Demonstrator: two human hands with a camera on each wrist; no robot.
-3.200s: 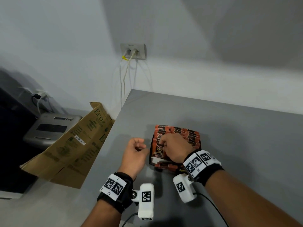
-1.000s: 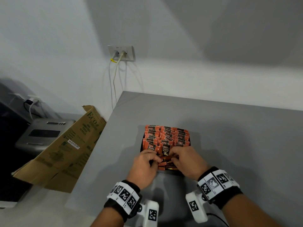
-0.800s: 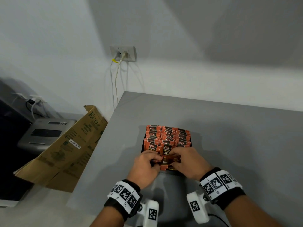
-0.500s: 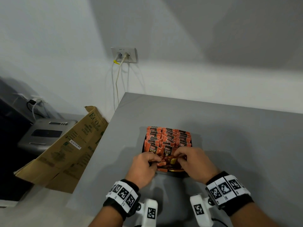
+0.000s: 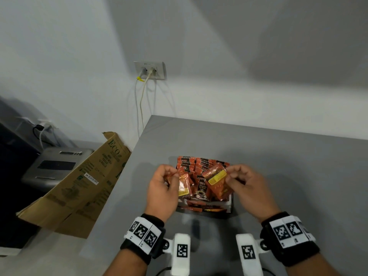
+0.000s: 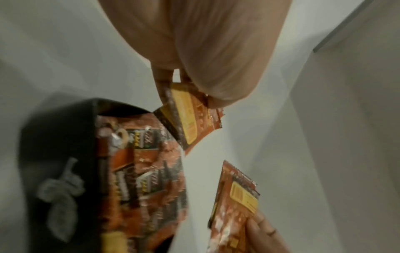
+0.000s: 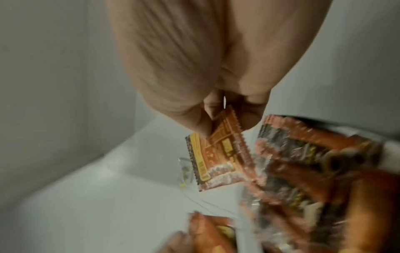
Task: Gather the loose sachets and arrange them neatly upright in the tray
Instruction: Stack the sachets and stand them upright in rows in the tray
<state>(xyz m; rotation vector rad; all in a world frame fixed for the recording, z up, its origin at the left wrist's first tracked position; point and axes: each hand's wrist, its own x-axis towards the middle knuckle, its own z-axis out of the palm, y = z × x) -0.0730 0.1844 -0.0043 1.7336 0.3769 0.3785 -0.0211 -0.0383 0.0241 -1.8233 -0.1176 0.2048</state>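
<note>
We've got one sachet pinched in the left hand (image 5: 162,188), one in the right hand (image 5: 248,186), both above the tray (image 5: 231,204) between them. Sachets (image 5: 216,181) look light, crinkly, slick; pinch by top seam.

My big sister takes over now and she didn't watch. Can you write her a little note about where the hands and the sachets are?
Left hand: pinches a sachet above the tray.
Right hand: pinches another sachet, also lifted over the tray.
Done: rows of sachets stand upright at the tray's far end.
Left: loose sachets lie flat at the near end; stand those and the two held ones upright.
</note>
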